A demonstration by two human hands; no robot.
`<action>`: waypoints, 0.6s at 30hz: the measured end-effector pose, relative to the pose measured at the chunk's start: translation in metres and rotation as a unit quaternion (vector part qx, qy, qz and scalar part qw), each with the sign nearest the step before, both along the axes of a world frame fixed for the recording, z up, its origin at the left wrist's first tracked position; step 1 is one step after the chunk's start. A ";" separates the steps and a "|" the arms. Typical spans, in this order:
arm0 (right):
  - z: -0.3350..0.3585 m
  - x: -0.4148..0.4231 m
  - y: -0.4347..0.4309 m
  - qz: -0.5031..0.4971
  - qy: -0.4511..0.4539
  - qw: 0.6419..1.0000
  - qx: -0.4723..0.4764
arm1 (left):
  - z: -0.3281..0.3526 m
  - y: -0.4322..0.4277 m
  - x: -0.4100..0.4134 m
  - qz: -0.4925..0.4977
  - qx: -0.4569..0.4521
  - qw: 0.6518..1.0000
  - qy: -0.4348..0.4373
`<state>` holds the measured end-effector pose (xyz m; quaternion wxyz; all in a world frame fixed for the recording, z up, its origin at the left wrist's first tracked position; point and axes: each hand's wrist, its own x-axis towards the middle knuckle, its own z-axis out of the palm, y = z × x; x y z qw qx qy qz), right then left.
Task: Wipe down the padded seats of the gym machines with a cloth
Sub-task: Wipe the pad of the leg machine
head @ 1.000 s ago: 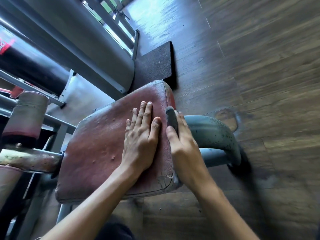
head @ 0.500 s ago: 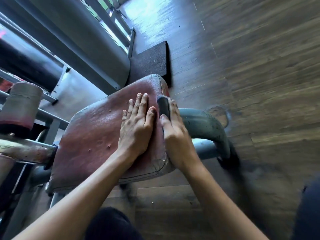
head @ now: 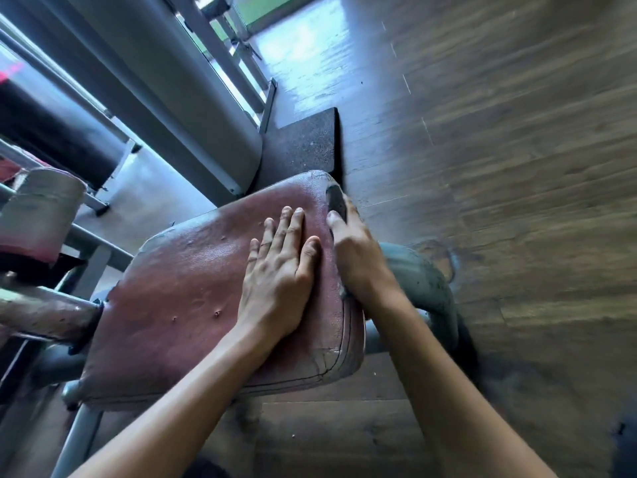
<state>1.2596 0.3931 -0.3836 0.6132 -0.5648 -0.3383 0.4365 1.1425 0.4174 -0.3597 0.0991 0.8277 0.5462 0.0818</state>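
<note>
A worn red padded seat (head: 179, 305) of a gym machine fills the middle of the view. My left hand (head: 279, 267) lies flat on its right half, fingers straight and close together, holding nothing. My right hand (head: 355, 250) runs along the seat's right side edge and presses a dark grey cloth (head: 336, 200) against it. The cloth sticks out past my fingertips near the seat's far right corner; the rest of it is hidden under my palm.
A grey curved frame tube (head: 424, 284) passes under the seat on the right. A padded roller (head: 41, 208) and metal bars stand at the left. A dark rubber mat (head: 303, 146) lies beyond the seat on the wooden floor (head: 499, 167). Large grey columns (head: 165, 91) rise behind.
My right hand has slid the cloth along the seat's right edge toward the far corner. My left hand stays flat on the seat.
</note>
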 end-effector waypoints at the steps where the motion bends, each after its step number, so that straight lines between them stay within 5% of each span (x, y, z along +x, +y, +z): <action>1: -0.002 -0.011 -0.026 -0.003 0.003 1.000 0.012 | 0.001 0.000 0.000 -0.001 -0.002 1.000 0.002; 5: -0.005 -0.039 -0.086 -0.023 0.021 0.999 0.033 | 0.000 0.000 0.000 -0.004 -0.002 1.000 0.009; 12: -0.001 0.009 0.020 0.002 -0.026 1.000 -0.002 | 0.002 -0.001 0.001 -0.001 -0.008 1.000 0.001; 18: -0.014 -0.043 -0.096 -0.035 0.006 0.999 0.039 | 0.002 -0.001 0.001 0.004 -0.011 1.000 0.000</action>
